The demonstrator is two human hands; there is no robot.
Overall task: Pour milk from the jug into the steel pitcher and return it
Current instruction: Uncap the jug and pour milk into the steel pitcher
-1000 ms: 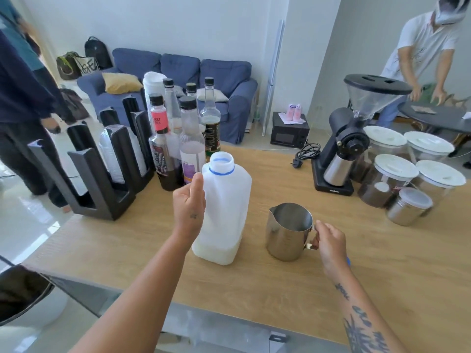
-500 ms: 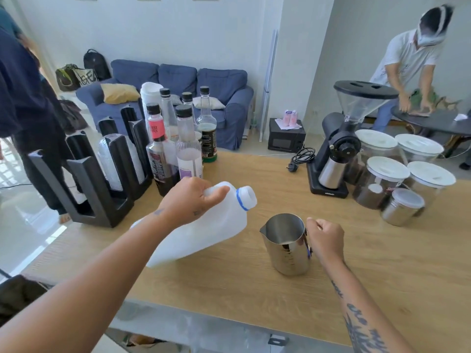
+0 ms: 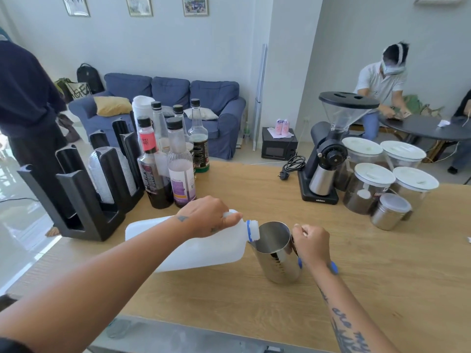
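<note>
The left hand (image 3: 206,216) is wrapped tight round the handle of the translucent white plastic milk jug (image 3: 193,247), tipped almost flat, its blue-ringed open mouth at the rim of the shiny steel pitcher (image 3: 276,252) just beyond the knuckles. The right hand (image 3: 311,244) is closed round the pitcher's handle, steadying it on the pale wooden counter (image 3: 382,276). I'd keep the mouth over the opening and raise the jug's base slowly, as I see no milk running.

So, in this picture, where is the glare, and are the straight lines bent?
Head view: daylight from the left burns out the glossy floor; the shiny steel pitcher mirrors its surroundings; the wide-angle lens tilts the walls and the white corner strip; the translucent white plastic jug and both hands look sharp.
</note>
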